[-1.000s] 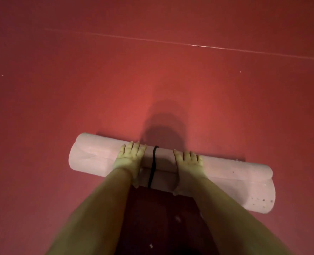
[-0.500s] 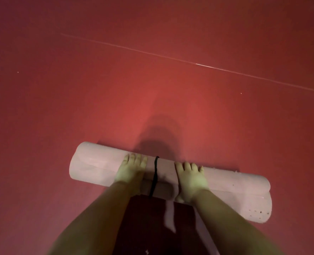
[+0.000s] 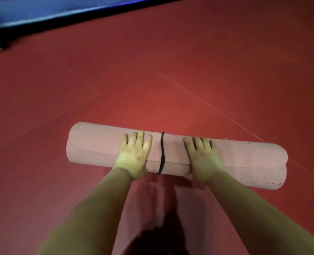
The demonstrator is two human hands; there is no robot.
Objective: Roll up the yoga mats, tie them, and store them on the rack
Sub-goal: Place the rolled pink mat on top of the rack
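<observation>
Two bare forearms reached forward from the near edge of the view, one from the near left and one from the near right. Between them the ground was dark and blurred, and what lay there could not be made out.

The left hand point(image 3: 134, 156) lay palm down on the rolled mat point(image 3: 244, 159), its fingers point(image 3: 132, 139) spread flat over the top of the roll and its thumb tucked down at the near side. The right hand point(image 3: 203, 159) pressed on the roll in the same way, fingers extended over the curve and not curled shut. Whether either hand truly gripped the roll or only pressed on it could not be told for certain.

The mat was pale pink and fully rolled. It lay crosswise on the red floor point(image 3: 171, 70), left end a little farther away than the right end, which showed a lumpy, double-lobed outline. A thin black band point(image 3: 162, 153) circled the roll near its middle, in the gap between the two hands and touching neither.

Beyond the roll the floor ran on bare, crossed by faint pale seam lines slanting away to the far left and to the right. At the far left corner a blue pad point(image 3: 42, 10) with a dark edge bordered the red floor.
</observation>
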